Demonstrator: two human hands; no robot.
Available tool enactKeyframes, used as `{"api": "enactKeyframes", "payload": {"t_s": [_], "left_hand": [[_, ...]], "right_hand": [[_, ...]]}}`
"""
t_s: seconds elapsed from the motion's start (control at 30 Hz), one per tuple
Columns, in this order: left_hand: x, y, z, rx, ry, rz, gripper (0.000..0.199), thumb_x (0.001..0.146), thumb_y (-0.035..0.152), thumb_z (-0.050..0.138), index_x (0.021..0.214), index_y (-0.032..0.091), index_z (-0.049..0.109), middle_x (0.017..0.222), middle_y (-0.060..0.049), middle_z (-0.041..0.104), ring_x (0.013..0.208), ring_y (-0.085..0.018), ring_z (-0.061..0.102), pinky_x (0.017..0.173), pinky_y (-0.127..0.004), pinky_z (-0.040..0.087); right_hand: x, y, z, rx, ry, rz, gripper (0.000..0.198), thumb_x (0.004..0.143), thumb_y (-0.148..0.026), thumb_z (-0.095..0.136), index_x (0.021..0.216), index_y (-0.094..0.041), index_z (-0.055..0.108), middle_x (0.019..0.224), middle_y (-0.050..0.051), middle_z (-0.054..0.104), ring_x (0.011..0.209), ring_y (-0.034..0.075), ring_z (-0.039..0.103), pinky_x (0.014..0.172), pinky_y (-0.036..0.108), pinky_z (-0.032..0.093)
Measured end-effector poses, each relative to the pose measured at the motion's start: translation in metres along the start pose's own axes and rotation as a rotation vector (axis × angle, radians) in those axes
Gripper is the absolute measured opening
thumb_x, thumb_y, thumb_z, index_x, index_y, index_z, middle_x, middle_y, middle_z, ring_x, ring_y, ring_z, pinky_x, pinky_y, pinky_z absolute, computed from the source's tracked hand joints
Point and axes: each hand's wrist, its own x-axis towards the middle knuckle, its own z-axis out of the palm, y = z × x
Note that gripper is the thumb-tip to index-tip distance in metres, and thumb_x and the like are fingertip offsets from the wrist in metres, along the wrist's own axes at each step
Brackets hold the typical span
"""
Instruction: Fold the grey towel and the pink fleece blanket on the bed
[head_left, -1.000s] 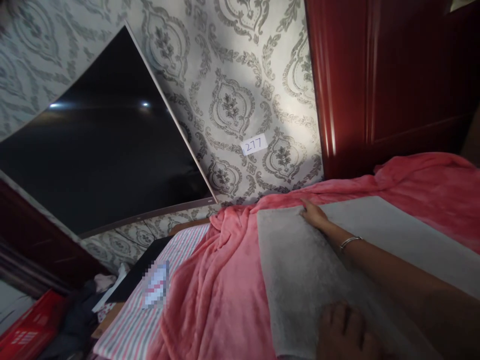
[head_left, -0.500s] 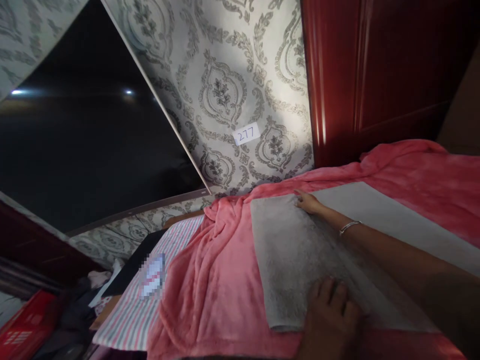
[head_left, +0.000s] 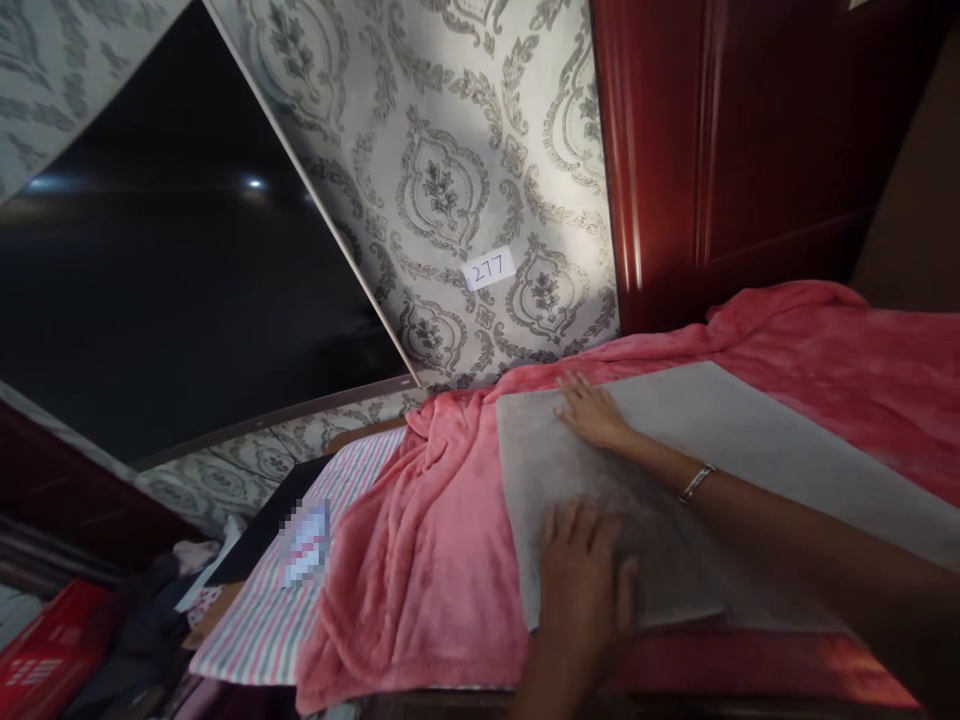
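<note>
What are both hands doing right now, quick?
Left hand: open, palm down over the gray cloth, no grip visible.
Right hand: open, fingers spread on the cloth near its far edge, no grip visible.

Left of the gray cloth [head_left: 697, 420], room over pink blanket [head_left: 442, 560] — beyond, patterned wall [head_left: 495, 150] blocks.

Pink blanket [head_left: 450, 560] under grey cloth [head_left: 697, 410], overlapping striped cloth [head_left: 259, 615].

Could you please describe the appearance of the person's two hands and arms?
Both the left hand and right hand are ungloved. A narrow, shiny silver-coloured bracelet circles the right wrist; none shows on the left. No sleeves are visible.
</note>
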Motion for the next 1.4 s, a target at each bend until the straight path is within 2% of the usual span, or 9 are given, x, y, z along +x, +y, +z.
{"api": "enactKeyframes", "payload": {"t_s": [0.13, 0.3, 0.47, 0.77, 0.9, 1.07, 1.17, 1.23, 1.4], "left_hand": [[-0.009, -0.014, 0.023, 0.101, -0.028, -0.066, 0.067, 0.087, 0.049, 0.067, 0.148, 0.027, 0.052, 0.16, -0.014, 0.042, 0.149, -0.047, 0.031, 0.113, -0.081, 0.025], [-0.018, -0.02, 0.041, 0.13, -0.031, -0.063, 0.071, 0.087, 0.047, 0.066, 0.153, 0.032, 0.045, 0.164, -0.01, 0.035, 0.152, -0.045, 0.026, 0.114, -0.081, 0.024], [-0.017, -0.018, 0.035, 0.161, -0.03, -0.052, 0.069, 0.088, 0.046, 0.065, 0.153, 0.032, 0.046, 0.164, -0.009, 0.037, 0.151, -0.044, 0.028, 0.115, -0.079, 0.027], [-0.022, -0.011, 0.037, 0.124, -0.027, -0.03, 0.051, 0.095, 0.048, 0.056, 0.14, 0.024, 0.058, 0.153, -0.011, 0.053, 0.146, -0.037, 0.041, 0.118, -0.064, 0.035], [-0.024, -0.01, 0.036, 0.154, -0.003, -0.017, 0.05, 0.095, 0.047, 0.055, 0.139, 0.024, 0.059, 0.149, -0.012, 0.056, 0.143, -0.035, 0.045, 0.115, -0.058, 0.041], [-0.027, -0.011, 0.011, 0.12, -0.014, -0.004, 0.036, 0.096, 0.04, 0.055, 0.126, 0.024, 0.067, 0.134, -0.009, 0.067, 0.131, -0.027, 0.058, 0.118, -0.052, 0.04], [-0.035, -0.018, -0.003, 0.156, 0.027, -0.092, 0.043, 0.094, 0.038, 0.057, 0.135, 0.025, 0.062, 0.148, -0.01, 0.058, 0.143, -0.032, 0.046, 0.12, -0.063, 0.03], [-0.042, -0.025, -0.004, 0.179, -0.001, -0.139, 0.052, 0.093, 0.042, 0.059, 0.142, 0.026, 0.057, 0.157, -0.012, 0.047, 0.15, -0.036, 0.035, 0.117, -0.068, 0.032], [-0.052, -0.034, 0.007, 0.181, -0.028, -0.17, 0.053, 0.095, 0.041, 0.058, 0.145, 0.025, 0.054, 0.159, -0.012, 0.045, 0.151, -0.035, 0.032, 0.114, -0.063, 0.04]], "right_hand": [[-0.016, 0.002, 0.016, -0.047, -0.126, -0.026, 0.07, 0.095, -0.056, 0.041, 0.156, -0.02, 0.042, 0.163, 0.014, 0.031, 0.152, 0.032, 0.024, 0.121, 0.059, 0.022], [-0.015, 0.013, 0.025, -0.072, -0.189, -0.02, 0.073, 0.096, -0.06, 0.034, 0.157, -0.02, 0.04, 0.164, 0.015, 0.028, 0.152, 0.032, 0.024, 0.119, 0.061, 0.024], [-0.019, 0.004, 0.012, -0.096, -0.253, -0.015, 0.066, 0.096, -0.056, 0.036, 0.151, -0.023, 0.048, 0.159, 0.016, 0.037, 0.149, 0.034, 0.032, 0.115, 0.064, 0.03], [-0.094, -0.016, 0.006, -0.074, -0.267, -0.253, 0.063, 0.099, -0.053, 0.034, 0.157, -0.031, 0.04, 0.165, 0.006, 0.026, 0.153, 0.032, 0.021, 0.121, 0.062, 0.019], [-0.097, -0.016, 0.007, -0.1, -0.269, -0.252, 0.064, 0.099, -0.05, 0.033, 0.159, -0.028, 0.038, 0.166, 0.007, 0.024, 0.154, 0.032, 0.02, 0.12, 0.064, 0.018], [-0.094, -0.012, 0.011, -0.103, -0.253, -0.255, 0.063, 0.1, -0.051, 0.032, 0.158, -0.03, 0.038, 0.165, 0.005, 0.025, 0.154, 0.031, 0.02, 0.121, 0.062, 0.018], [-0.094, -0.008, 0.017, -0.094, -0.235, -0.27, 0.063, 0.099, -0.053, 0.033, 0.158, -0.032, 0.039, 0.165, 0.004, 0.026, 0.153, 0.031, 0.021, 0.121, 0.062, 0.019], [-0.094, -0.005, 0.021, -0.098, -0.229, -0.278, 0.063, 0.099, -0.053, 0.033, 0.158, -0.032, 0.038, 0.166, 0.004, 0.025, 0.153, 0.032, 0.021, 0.121, 0.062, 0.018], [-0.091, -0.006, 0.015, -0.093, -0.253, -0.264, 0.063, 0.098, -0.052, 0.035, 0.158, -0.031, 0.039, 0.165, 0.005, 0.026, 0.153, 0.033, 0.021, 0.121, 0.064, 0.018]]}}
